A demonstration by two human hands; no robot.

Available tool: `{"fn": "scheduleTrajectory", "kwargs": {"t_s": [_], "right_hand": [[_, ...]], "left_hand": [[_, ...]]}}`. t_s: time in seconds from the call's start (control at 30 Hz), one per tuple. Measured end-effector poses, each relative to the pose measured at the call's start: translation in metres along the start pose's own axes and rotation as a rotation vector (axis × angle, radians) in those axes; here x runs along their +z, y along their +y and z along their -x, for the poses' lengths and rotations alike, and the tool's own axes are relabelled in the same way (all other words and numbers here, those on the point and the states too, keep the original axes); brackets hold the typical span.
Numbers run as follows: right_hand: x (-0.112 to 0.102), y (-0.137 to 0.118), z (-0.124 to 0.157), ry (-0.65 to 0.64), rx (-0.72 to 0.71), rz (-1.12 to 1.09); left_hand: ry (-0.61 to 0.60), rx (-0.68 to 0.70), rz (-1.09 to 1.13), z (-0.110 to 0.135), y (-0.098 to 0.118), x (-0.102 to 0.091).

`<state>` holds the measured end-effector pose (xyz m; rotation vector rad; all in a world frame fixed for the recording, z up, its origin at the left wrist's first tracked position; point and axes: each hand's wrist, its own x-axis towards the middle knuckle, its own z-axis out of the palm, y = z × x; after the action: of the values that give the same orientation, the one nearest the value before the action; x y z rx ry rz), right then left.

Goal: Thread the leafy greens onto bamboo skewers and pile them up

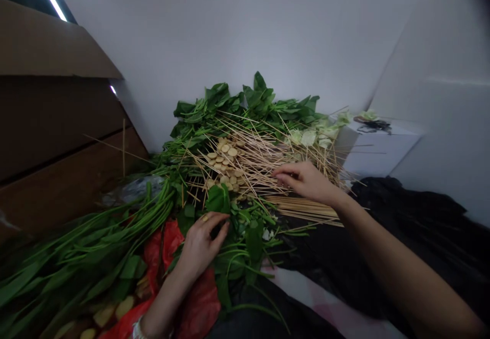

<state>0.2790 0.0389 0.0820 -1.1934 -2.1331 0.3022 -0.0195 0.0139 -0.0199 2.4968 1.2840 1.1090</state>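
Observation:
My left hand (pixel 202 242), with a ring on one finger, bends its thumb and fingers together at a leafy green (pixel 218 199), whose broad leaf stands up just beyond the fingertips. My right hand (pixel 306 179) is held in a pinch above the bamboo skewers; whatever its fingertips hold is too fine to make out. Below it lies a bundle of bare skewers (pixel 306 210). Farther back, skewers threaded with potato slices (pixel 225 150) are piled up, their sticks pointing right. Loose leaves and stems (pixel 245 249) lie between my two arms.
Skewered greens (pixel 260 96) line the white wall. Pale leaf pieces (pixel 308 137) on skewers sit beside a white box (pixel 383 150). Long green stems (pixel 126 237) and a red plastic bag (pixel 201 303) are at left, with potato slices (pixel 103 316) below. Black plastic (pixel 413 206) lies right.

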Motion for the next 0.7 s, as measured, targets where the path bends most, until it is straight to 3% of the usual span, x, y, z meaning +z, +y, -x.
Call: {"fn": "scheduleTrajectory", "kwargs": {"t_s": [0.1,0.2,0.43,0.57,0.7], "right_hand": [[0.017,-0.003,0.014,-0.216,0.016,-0.079],[0.022,0.007,0.02,-0.312,0.046,-0.107],[0.002,0.063,0.037,-0.422,0.305,0.123],[0.018,0.079,0.045,-0.506,0.351,0.241],[0.035,0.075,0.044,-0.562,0.373,0.333]], "left_hand": [[-0.033,-0.006,0.016,-0.001,0.005,-0.002],[-0.08,-0.01,0.043,-0.001,0.009,-0.003],[-0.28,0.01,0.137,0.0,0.015,0.0],[-0.323,0.019,0.135,0.0,0.017,0.003],[-0.324,0.016,0.126,-0.001,0.018,0.002]]}}
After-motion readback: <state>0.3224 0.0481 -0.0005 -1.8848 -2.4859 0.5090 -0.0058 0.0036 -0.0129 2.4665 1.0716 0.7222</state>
